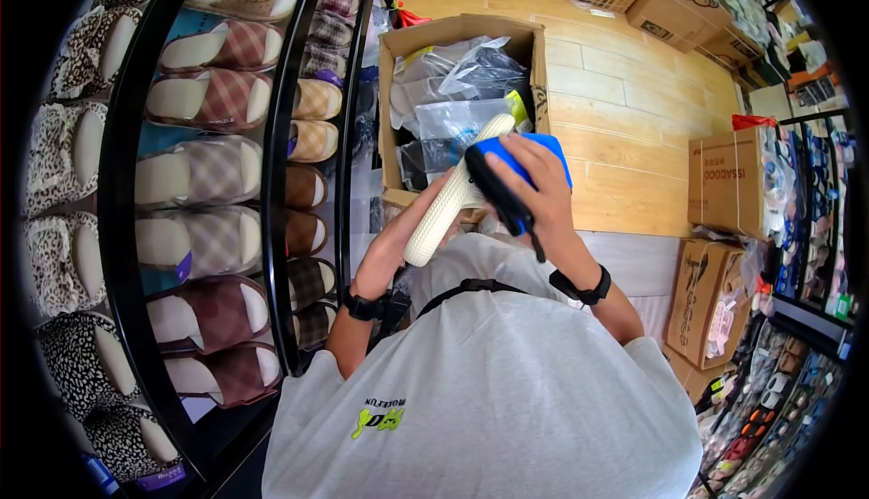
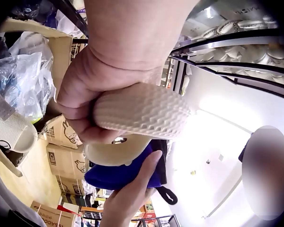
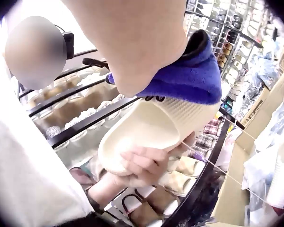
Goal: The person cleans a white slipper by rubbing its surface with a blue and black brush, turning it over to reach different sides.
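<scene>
My left hand (image 3: 144,165) grips a cream slide slipper (image 1: 439,218) by its heel half. The slipper is tilted on its side in front of my chest, with a dimpled texture along its sole edge. In the head view most of that hand is hidden behind the slipper. My right hand (image 1: 543,182) holds a blue plush cleaning mitt (image 3: 189,80) with a black back and a hanging loop (image 2: 167,194). The plush lies against the slipper's wide strap (image 3: 199,116) near the toe end. Small dark marks show on the strap beside the plush.
An open carton (image 1: 389,128) with bagged goods stands just beyond my hands. Racks of paired slippers (image 1: 204,173) line the left side. More cartons (image 1: 724,182) stand on the right and along the back of the wooden floor (image 1: 625,137).
</scene>
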Tool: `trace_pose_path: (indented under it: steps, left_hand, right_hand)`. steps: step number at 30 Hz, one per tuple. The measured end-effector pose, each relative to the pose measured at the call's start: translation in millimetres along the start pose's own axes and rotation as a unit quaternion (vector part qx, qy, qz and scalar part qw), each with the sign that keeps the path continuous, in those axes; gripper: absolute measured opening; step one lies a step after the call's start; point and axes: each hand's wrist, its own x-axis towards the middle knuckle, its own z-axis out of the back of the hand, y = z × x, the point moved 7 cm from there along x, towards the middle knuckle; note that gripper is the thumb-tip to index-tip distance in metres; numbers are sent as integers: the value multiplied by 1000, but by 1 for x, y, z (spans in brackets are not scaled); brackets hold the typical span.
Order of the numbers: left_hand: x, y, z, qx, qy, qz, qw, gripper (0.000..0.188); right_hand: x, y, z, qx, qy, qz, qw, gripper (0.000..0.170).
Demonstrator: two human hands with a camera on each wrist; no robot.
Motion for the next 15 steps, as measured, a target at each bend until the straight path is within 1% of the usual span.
trace_pose_path:
  steps: [1, 2, 3, 4, 5, 6, 7, 8, 9, 10, 11, 12, 15]
  left_hand:
    - [14, 17, 28, 26, 70, -62, 995, 37]
    - [16, 26, 38, 53, 140, -124, 981, 57]
    - [-24, -5, -3, 22, 141, -174, 974, 63]
    - [-47, -19, -22, 59, 118, -212, 968, 62]
    - [-59, -27, -31, 88, 101, -230, 964, 61]
    - [-66, -31, -38, 98, 90, -236, 963, 60]
    - [-64, -32, -39, 94, 83, -227, 966, 58]
    - [-56, -29, -37, 75, 78, -199, 974, 57]
    - [-42, -26, -31, 55, 73, -162, 983, 56]
    - [-31, -22, -26, 42, 71, -136, 987, 55]
    - [-30, -22, -25, 41, 71, -132, 988, 55]
    - [-32, -24, -25, 47, 73, -147, 985, 54]
    - [-71, -40, -44, 92, 77, -237, 964, 51]
  right_hand:
    - [-1, 7, -2, 8, 14, 34, 999, 62]
    - [-2, 15, -4, 11, 24, 68, 997, 61]
    - [-4, 19, -7, 0, 45, 96, 994, 60]
    - [-7, 21, -9, -12, 65, 124, 990, 59]
    - [-4, 20, -5, -4, 67, 118, 991, 59]
    - [-4, 12, -6, -5, 67, 117, 991, 59]
    - [-3, -3, -5, 9, 46, 78, 996, 60]
    - [-2, -13, -4, 23, 26, 39, 999, 61]
    - [2, -15, -3, 57, -16, -12, 998, 62]
    - [0, -20, -6, 43, -28, -38, 998, 64]
    - [1, -15, -7, 35, -30, -28, 999, 62]
    - [2, -8, -6, 27, -31, -19, 999, 60]
    - [-4, 19, -13, 13, 7, 69, 998, 55]
